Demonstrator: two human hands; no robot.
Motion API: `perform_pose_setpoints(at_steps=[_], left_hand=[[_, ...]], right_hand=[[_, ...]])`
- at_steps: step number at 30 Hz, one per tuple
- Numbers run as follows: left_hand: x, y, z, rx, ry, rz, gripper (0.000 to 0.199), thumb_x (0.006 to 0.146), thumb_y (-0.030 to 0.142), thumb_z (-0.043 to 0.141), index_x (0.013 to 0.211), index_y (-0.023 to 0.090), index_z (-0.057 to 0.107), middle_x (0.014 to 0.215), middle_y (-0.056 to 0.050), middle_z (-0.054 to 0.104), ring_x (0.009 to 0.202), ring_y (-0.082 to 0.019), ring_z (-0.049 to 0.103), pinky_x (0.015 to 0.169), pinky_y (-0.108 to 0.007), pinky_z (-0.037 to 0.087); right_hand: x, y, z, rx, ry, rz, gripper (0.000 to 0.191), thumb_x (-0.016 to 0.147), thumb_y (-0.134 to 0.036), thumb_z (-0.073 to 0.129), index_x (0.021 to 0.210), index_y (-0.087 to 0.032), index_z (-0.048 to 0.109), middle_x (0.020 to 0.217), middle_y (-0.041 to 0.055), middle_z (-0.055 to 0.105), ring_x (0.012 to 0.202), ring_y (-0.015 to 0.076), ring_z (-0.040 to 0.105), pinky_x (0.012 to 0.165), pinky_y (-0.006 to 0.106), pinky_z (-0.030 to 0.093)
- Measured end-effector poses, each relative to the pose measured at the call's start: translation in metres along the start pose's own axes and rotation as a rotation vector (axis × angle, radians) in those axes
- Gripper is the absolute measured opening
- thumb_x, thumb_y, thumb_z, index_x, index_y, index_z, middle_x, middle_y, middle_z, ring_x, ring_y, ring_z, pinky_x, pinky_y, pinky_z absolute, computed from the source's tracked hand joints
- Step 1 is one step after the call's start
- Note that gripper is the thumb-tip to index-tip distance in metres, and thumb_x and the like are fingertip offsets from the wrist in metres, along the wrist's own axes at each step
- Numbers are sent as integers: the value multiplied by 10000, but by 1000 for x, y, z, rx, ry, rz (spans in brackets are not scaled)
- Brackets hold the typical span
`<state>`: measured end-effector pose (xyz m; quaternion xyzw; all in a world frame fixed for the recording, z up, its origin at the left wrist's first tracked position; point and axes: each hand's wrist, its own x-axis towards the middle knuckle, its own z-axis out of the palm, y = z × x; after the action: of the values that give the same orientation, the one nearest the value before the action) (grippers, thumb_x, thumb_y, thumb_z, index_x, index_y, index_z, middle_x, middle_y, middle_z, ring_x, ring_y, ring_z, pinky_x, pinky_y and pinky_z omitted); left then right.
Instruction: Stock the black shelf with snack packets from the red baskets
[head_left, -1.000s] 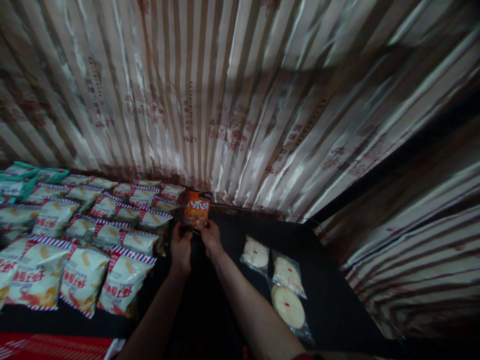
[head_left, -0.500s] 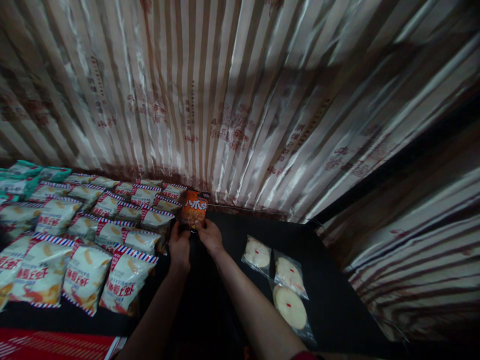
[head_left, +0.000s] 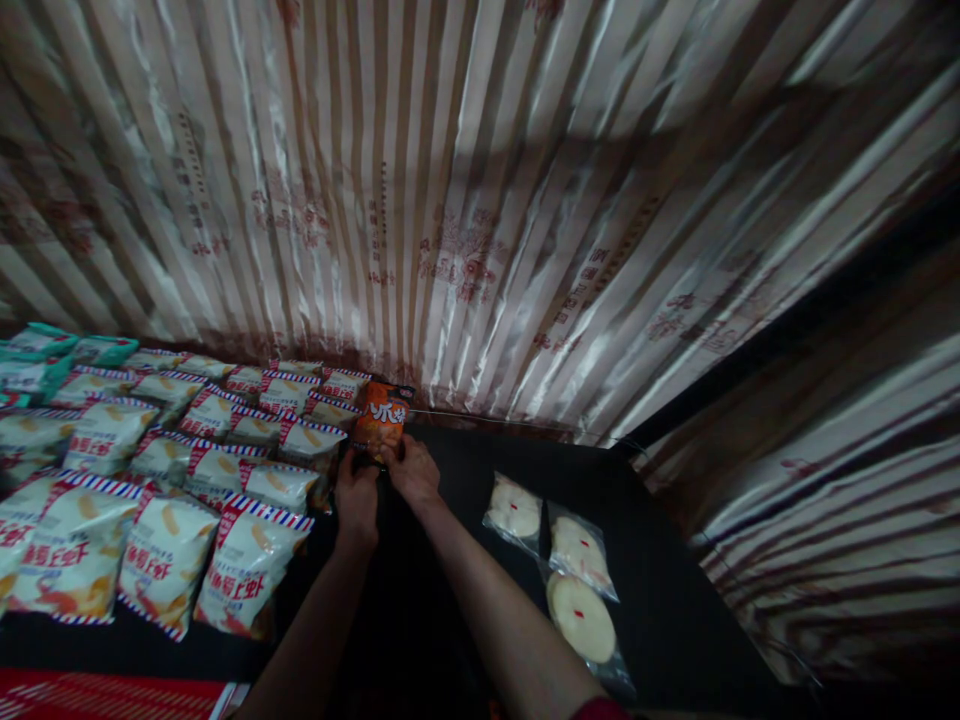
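Observation:
An orange and black snack bag (head_left: 381, 420) stands upright at the back of the black surface, just right of the rows of white snack bags (head_left: 244, 565). My left hand (head_left: 356, 500) pinches its lower left corner. On its lower right part, the fingers of my right hand (head_left: 412, 470) are closed, with the thumb in front. The back of the orange bag is hidden.
Three clear packets of pale round food (head_left: 581, 615) lie on the black table (head_left: 667, 600) at the right. Green bags (head_left: 34, 372) are at the far left. A red box (head_left: 112, 695) shows at the lower left. A striped foil curtain (head_left: 420, 200) hangs behind.
The orange bag has shifted slightly left, towards the white bags, with both hands on it. My right hand has moved a little left and its fingers cover the bag's lower right corner.

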<state>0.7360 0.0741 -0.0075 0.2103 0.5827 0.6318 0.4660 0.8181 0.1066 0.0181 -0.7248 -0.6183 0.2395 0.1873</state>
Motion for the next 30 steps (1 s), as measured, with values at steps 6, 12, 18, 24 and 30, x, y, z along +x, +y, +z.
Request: perform_pose_setpoints(at_steps=[6,12,18,24,30], left_hand=[[1,-5,-2,178,57,57,397,679,166,553,1075,160,560,1133,-88,587,1082,-209,541,993,-354,374],[-7,-14,7,475,164,179,404,638,131,589,1042,131,588,1113,-130,527,1123,-254,484,1020,-395,348],[-11,-19,12,434,97,185,360,638,112,570,996,130,602,1042,-112,546,1002,-230,555,953,-372,416],[-12,-15,13,362,57,153,366,653,103,565,1016,144,583,1029,-94,543,925,-190,583,909,-354,451],[-17,-14,14,331,23,115,344,659,95,556,997,157,582,1077,-89,516,873,-169,585,836,-349,496]], right_hand=[[0,8,6,82,43,-25,398,820,-403,515,1148,-181,555,1049,114,596,995,228,575,838,331,440],[-3,18,12,231,141,-79,486,818,-319,526,1272,-155,474,1077,114,564,838,174,603,824,298,466],[-4,23,13,268,163,-125,428,802,-261,533,1228,-212,530,999,67,571,779,152,596,816,290,478],[-2,26,11,280,133,-146,447,791,-235,538,1237,-216,535,991,61,573,767,147,598,801,281,482],[0,25,8,293,101,-131,449,784,-226,545,1233,-223,532,1030,63,575,793,144,604,827,285,476]])
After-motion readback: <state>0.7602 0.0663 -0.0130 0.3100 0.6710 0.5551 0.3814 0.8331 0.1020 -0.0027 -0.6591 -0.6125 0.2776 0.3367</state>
